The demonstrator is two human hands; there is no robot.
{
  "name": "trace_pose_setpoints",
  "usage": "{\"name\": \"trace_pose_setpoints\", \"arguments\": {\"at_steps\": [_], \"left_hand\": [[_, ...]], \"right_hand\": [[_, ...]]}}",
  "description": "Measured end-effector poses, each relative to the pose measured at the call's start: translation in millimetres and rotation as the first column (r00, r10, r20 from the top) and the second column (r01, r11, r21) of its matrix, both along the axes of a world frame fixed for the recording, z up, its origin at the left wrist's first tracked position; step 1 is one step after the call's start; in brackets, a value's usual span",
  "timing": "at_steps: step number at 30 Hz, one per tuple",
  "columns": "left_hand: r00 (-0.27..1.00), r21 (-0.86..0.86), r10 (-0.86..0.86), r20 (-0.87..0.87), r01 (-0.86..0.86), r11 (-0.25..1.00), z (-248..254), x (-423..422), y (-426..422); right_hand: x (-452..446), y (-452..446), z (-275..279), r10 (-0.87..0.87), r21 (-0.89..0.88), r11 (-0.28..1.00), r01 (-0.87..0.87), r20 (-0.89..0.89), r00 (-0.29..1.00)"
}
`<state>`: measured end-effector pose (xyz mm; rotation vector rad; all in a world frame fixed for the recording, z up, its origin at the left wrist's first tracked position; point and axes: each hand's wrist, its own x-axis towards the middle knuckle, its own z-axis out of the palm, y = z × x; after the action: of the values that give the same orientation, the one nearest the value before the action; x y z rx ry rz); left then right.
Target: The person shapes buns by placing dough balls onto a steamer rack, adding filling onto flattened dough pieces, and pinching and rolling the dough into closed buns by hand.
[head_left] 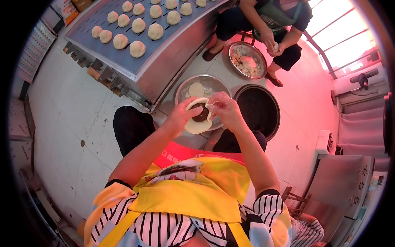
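Pale tiled floor (84,119) surrounds a round silver metal bowl (214,81); over it, the left hand (180,116) holds a white dough disc (196,127) bearing dark filling (200,115), the right hand (226,108) pinching the dough's edge in its grip.

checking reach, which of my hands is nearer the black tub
Right. Your right hand pinches the edge of the dough wrapper on the side toward the black tub; your left hand holds the opposite side, farther from it.

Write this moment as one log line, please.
left hand: holding dough wrapper | right hand: pinching its edge | dark filling: exposed | metal bowl: below
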<state>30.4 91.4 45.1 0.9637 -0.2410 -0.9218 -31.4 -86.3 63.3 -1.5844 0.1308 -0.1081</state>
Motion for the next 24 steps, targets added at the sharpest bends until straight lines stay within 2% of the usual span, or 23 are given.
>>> {"name": "trace_pose_setpoints", "arguments": {"at_steps": [3,6,9,12,15,18,21,24], "left_hand": [[0.996,0.074,-0.079,-0.043,0.082,0.994,1.0,4.8,1.6],[0.993,0.141,0.104,0.064,-0.112,0.984,-17.1,2.8,-4.5],[0.982,0.146,0.115,0.147,-0.137,0.980,-17.1,-1.3,-7.6],[0.954,0.208,0.064,0.294,-0.129,0.970,-19.5,1.8,-7.8],[0.965,0.194,-0.033,0.262,-0.019,0.981,-14.1,6.8,-3.9],[0.915,0.271,-0.223,0.336,0.133,0.953,-6.0,17.9,-2.3],[0.967,0.334,-0.074,0.244,-0.013,0.942,-14.4,12.5,-6.2],[0.907,0.340,0.022,0.420,-0.180,0.923,-14.4,2.8,-7.7]], "right_hand": [[0.5,-3.6,-9.2,0.023,-0.050,0.998,-0.030,-0.142,0.990],[-3.7,-0.5,-7.6,-0.043,-0.039,0.999,0.036,-0.172,0.984],[-0.1,-0.2,2.9,-0.097,0.004,0.995,0.101,-0.246,0.964],[-0.1,-3.3,-2.2,-0.007,-0.002,1.000,0.007,-0.210,0.978],[-4.6,-5.3,1.8,0.056,-0.147,0.987,-0.058,-0.018,0.998],[-7.0,-4.9,-7.1,0.047,-0.049,0.998,-0.050,-0.060,0.997],[-9.4,-0.7,-7.0,-0.037,-0.198,0.979,0.037,0.004,0.999],[-4.8,-0.1,-2.3,-0.061,-0.163,0.986,0.042,-0.114,0.992]]}}
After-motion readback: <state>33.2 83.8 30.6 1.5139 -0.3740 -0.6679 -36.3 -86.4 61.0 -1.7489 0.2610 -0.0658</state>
